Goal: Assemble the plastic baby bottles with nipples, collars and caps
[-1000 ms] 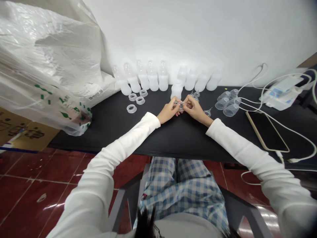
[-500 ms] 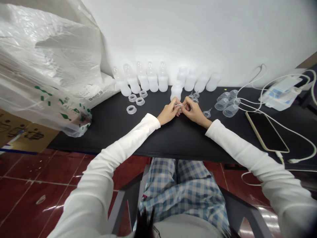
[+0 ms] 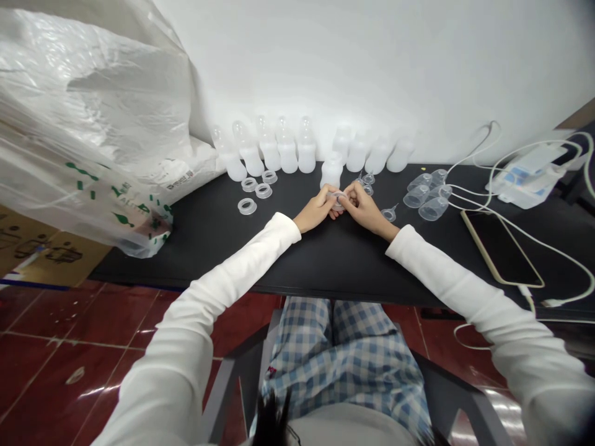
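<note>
Between both hands, just above the black table (image 3: 297,260), is a translucent bottle collar ring (image 3: 338,197). My left hand (image 3: 318,209) grips its left side, and my right hand (image 3: 365,209) pinches the right side with the thumb on top. Whether a nipple sits inside the ring I cannot make out. Directly behind the hands stands an open white bottle (image 3: 331,170). Several clear silicone nipples (image 3: 369,178) lie just beyond my right hand, partly hidden by it. Another nipple (image 3: 389,214) rests near the right wrist.
Several loose collar rings (image 3: 246,206) lie left, before a row of capped bottles (image 3: 287,148). More uncapped bottles (image 3: 375,155) stand along the wall. Clear caps (image 3: 433,208), a phone (image 3: 502,248), white cables and a power strip (image 3: 525,176) are right. Plastic bags (image 3: 116,186) crowd the left.
The ring in my hands has tilted so its round face shows more. My right thumb has shifted slightly on it; the other things on the table stay put.
</note>
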